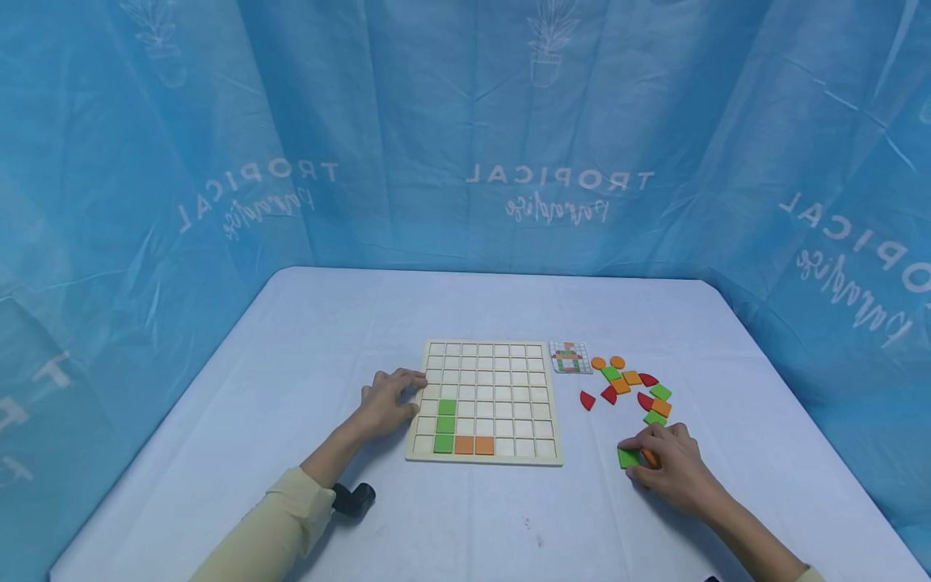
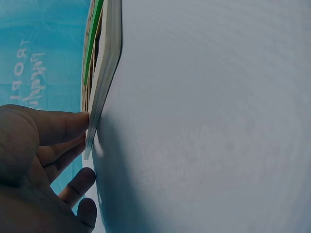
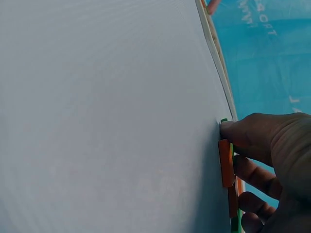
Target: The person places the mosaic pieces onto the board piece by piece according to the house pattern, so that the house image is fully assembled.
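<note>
The wooden grid board (image 1: 483,461) lies flat on the table. Three green square tiles (image 1: 446,424) form a column in it, and two orange square tiles (image 1: 474,445) sit along its bottom row. At the board's left edge rests my left hand (image 1: 385,404), its thumb (image 2: 68,127) and forefinger spread along the rim. My right hand (image 1: 672,466) pinches a green square tile (image 1: 629,458) between thumb and forefinger, low over the table right of the board. An orange tile (image 3: 226,162) shows beside those fingers, partly hidden in the head view.
A small pattern card (image 1: 570,357) lies at the board's upper right. Several loose orange, green and red pieces (image 1: 621,385) are scattered beyond my right hand, including orange discs (image 1: 617,361) and red quarter circles (image 1: 587,400). A black object (image 1: 354,499) lies by my left forearm.
</note>
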Motion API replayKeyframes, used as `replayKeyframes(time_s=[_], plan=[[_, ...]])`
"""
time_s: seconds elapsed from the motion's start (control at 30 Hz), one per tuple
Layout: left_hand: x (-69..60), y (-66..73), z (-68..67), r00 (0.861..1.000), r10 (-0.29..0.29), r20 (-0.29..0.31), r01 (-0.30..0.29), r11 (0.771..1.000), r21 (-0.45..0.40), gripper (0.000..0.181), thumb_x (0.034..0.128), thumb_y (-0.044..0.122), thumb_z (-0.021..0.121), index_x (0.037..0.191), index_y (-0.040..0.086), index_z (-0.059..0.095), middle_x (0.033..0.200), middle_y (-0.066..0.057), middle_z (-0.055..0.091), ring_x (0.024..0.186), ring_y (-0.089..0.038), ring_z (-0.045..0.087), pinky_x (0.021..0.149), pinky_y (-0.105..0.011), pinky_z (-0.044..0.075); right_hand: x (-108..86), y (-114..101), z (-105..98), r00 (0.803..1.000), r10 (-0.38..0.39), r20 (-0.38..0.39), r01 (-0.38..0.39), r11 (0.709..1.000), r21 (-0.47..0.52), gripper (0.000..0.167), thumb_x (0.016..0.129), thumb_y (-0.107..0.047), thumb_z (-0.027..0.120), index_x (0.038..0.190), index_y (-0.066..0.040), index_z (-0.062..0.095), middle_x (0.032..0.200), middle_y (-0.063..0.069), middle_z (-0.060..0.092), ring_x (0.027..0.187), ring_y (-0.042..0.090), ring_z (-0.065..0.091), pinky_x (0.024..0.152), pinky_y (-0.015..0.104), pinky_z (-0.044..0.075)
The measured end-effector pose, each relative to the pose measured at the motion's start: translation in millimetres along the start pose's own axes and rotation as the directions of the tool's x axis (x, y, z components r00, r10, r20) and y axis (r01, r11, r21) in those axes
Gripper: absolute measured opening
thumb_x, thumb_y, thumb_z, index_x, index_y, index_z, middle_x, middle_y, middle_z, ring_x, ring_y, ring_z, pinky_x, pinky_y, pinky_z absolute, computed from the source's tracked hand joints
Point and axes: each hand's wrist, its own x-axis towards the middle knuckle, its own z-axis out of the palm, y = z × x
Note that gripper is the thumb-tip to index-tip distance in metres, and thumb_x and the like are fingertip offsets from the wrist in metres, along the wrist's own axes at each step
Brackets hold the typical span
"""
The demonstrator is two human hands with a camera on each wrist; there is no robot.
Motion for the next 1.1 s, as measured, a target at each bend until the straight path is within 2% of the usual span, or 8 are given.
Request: replayKeyframes(time_s=[0.23,0.43,0.7,1.1], plan=[[0.8,-1.3,1.3,1.0,-0.004,-0.004,0.004,1.0,0.007,0.041,0.0838,0.008,0.069,0.124,0.008,0.063,0.135,-0.003,0.053,0.106,-0.023,0.041,0.086,-0.046,0.028,0.3,0.3,0.2,1.0,-0.017,-0.016,0.017,1.0,0.005,0.03,0.072,-0.016,0.084,0.101,-0.016,0.075,0.101,0.0,0.06,0.102,0.026,0.038,0.075,0.044,0.034],[1.1,-2.0,1.6,1.0,-0.003,-0.004,0.003,1.0,0.008,0.041,0.0837,0.008,0.069,0.124,0.008,0.063,0.135,-0.003,0.053,0.106,-0.023,0.041,0.086,-0.046,0.028,5.5,-7.6,3.0,0.998,-0.039,-0.044,0.039,0.999,0.001,0.033,0.071,-0.016,0.084,0.102,-0.015,0.075,0.094,-0.003,0.059,0.098,0.023,0.039,0.072,0.04,0.036],[1.7,-1.0,1.6,1.0,-0.009,-0.002,0.009,1.0,0.011,0.041,0.0832,0.007,0.069,0.123,0.008,0.063,0.135,-0.004,0.054,0.108,-0.024,0.041,0.086,-0.047,0.028,21.7,-34.5,19.1,0.984,-0.144,-0.104,0.147,0.989,0.02,0.033,0.07,-0.012,0.084,0.101,-0.014,0.075,0.091,-0.006,0.061,0.094,0.019,0.041,0.075,0.039,0.037],[0.8,-0.3,0.9,1.0,-0.007,-0.009,0.007,1.0,0.002,0.041,0.0829,0.007,0.07,0.124,0.007,0.063,0.135,-0.004,0.054,0.109,-0.025,0.041,0.088,-0.048,0.028,42.4,-86.9,47.5,0.964,-0.259,-0.055,0.264,0.958,0.113,0.03,0.071,-0.014,0.084,0.1,-0.016,0.075,0.092,-0.011,0.058,0.094,0.015,0.039,0.078,0.038,0.034]])
